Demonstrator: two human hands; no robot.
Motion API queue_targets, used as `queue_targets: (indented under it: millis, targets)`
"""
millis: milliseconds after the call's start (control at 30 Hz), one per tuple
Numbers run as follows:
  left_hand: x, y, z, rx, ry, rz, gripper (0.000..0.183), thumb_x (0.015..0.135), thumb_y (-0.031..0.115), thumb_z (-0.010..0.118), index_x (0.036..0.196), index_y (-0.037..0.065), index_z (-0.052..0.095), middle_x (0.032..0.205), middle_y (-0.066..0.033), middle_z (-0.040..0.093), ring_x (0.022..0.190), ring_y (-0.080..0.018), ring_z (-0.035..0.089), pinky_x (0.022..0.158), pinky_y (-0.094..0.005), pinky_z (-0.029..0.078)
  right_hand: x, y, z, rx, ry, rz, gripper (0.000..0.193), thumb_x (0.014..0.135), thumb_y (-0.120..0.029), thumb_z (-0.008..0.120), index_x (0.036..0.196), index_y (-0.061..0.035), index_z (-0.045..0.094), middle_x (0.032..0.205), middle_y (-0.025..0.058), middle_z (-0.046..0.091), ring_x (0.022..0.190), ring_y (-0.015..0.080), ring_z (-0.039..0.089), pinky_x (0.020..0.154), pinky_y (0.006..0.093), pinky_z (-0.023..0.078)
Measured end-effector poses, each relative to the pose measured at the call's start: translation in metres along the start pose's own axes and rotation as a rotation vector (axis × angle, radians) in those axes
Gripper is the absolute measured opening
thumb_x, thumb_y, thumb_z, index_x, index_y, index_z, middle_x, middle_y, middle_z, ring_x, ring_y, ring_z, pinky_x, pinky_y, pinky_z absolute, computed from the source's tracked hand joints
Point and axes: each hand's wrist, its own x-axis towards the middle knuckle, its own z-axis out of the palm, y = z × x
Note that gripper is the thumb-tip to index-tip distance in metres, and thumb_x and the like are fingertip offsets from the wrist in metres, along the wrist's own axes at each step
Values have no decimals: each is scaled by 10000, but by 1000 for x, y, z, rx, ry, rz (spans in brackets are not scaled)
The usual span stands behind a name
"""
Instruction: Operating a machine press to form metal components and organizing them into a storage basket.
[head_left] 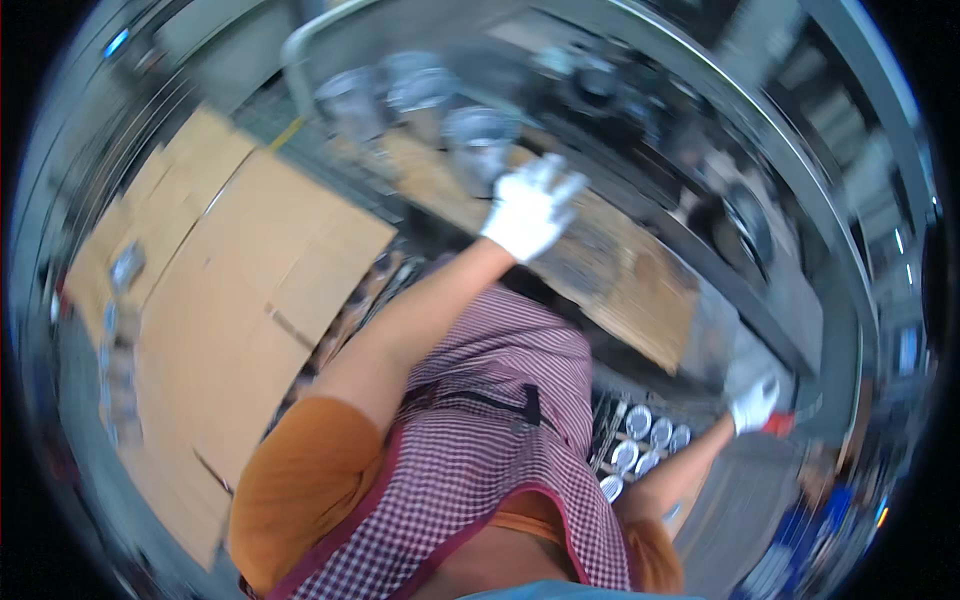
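Note:
My left hand (532, 212), in a white glove, reaches over the brown-topped workbench (640, 290) with its fingers spread and nothing visible in them. Just beyond it stands a silvery metal cup-shaped part (480, 135); whether the fingertips touch it is unclear. More such cup-shaped parts (415, 80) are grouped at the bench's far left end. My right hand (754, 405), also white-gloved, is stretched out to the right beside a small red object (779, 424). Its fingers are blurred, so any grip there cannot be made out.
A large flattened cardboard sheet (270, 290) lies at the left, with a small metal part (127, 266) on it. Several round metal pieces (638, 422) sit in rows near my right forearm. Dark machinery (740, 225) borders the bench's far side. Another person in blue (815, 530) is at the lower right.

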Motion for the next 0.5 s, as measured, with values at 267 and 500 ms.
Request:
queue_targets:
  millis: [267,500]
  targets:
    - [12,11,8,-11,-461,24,354,875,409,556,902,94,716,898,-147,687,838,-324,654,752,-443,503,-13,-5,-14,145,-63,-46,388,839,-368,555,1116,-124,676,1093,134,674,1024,308,634,896,386,486]
    - [4,6,16,149,-218,65,580,860,445,600,1322,103,522,1368,-231,463,1158,-404,527,963,-469,429,-12,-20,-19,285,112,-122,320,856,-391,584,858,-85,676,839,146,674,794,348,645,712,427,511]
